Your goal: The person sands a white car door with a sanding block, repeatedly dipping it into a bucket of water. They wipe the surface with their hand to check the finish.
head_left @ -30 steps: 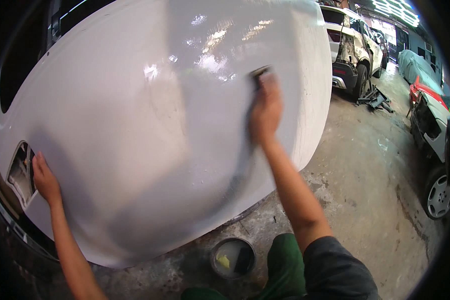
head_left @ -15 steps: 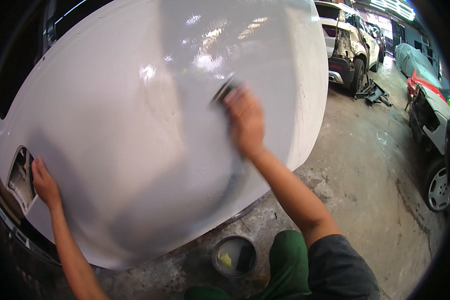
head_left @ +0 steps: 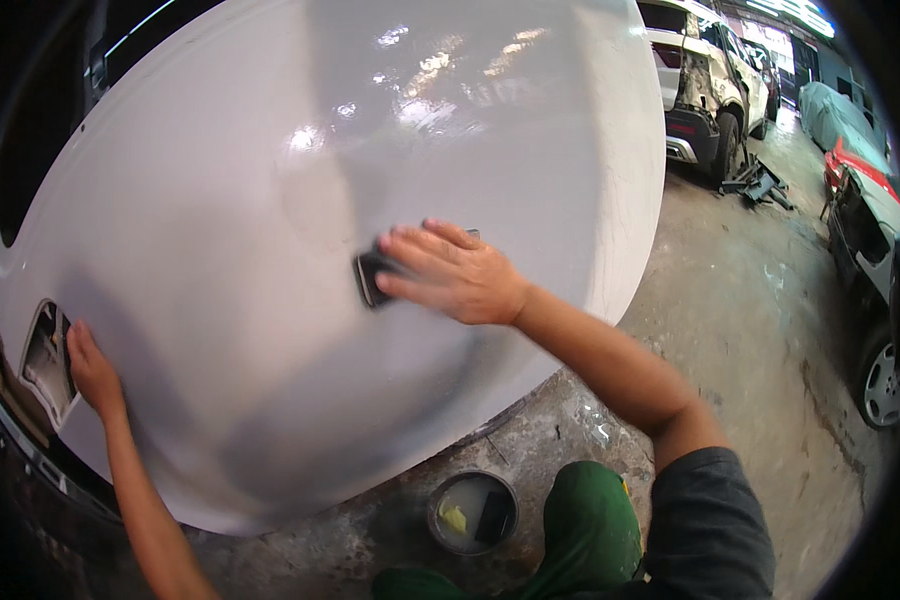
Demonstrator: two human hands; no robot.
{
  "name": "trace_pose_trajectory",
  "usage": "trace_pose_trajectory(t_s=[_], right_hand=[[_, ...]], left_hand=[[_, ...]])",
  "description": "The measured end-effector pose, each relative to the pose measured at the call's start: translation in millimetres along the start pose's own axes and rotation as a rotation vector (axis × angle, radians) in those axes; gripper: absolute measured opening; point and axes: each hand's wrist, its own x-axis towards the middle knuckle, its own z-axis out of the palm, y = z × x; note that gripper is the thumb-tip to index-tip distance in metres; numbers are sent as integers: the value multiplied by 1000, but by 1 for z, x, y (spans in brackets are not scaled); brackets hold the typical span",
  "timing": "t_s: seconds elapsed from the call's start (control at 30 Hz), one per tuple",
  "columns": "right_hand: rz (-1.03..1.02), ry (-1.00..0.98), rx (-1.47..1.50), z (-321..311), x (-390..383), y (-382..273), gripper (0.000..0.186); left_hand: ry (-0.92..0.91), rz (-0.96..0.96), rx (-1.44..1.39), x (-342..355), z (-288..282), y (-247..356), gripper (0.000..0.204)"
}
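Note:
A large white car panel [head_left: 220, 230] with glossy reflections spreads across most of the view. My right hand [head_left: 450, 270] presses a black flat block [head_left: 368, 282] against its middle, fingers over the block and slightly blurred. At the far left, my left hand [head_left: 93, 372] rests on the panel with fingers extended along the edge of a cut-out opening [head_left: 43, 355]. Below the panel a bucket [head_left: 435, 520] of cloudy liquid stands on the floor, holding a yellow item [head_left: 453, 517] and a dark flat piece [head_left: 493, 518].
A damaged white car [head_left: 700, 120] stands at upper right, loose dark parts [head_left: 758, 185] on the concrete floor [head_left: 730, 300] beside it. Farther right are a vehicle under a pale cover [head_left: 840, 125] and a dismantled silver car with a red panel [head_left: 860, 170]. My green-clad knee [head_left: 590, 520] is below.
My right hand with the black block has moved down and to the left across the panel, turning so its fingers point left. My left hand stays at the opening.

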Motion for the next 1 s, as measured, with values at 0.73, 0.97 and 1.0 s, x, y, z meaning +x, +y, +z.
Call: trace_pose_trajectory(t_s=[0.73,0.97,1.0], right_hand=[[364,320,-311,-15,38,98,47],[262,16,-321,-45,-60,123,43],[536,277,-255,-64,-66,160,41]], left_hand=[[-4,34,-20,5,19,-15,55],[19,67,-6,12,8,-19,56],[18,49,-55,9,28,-9,56]])
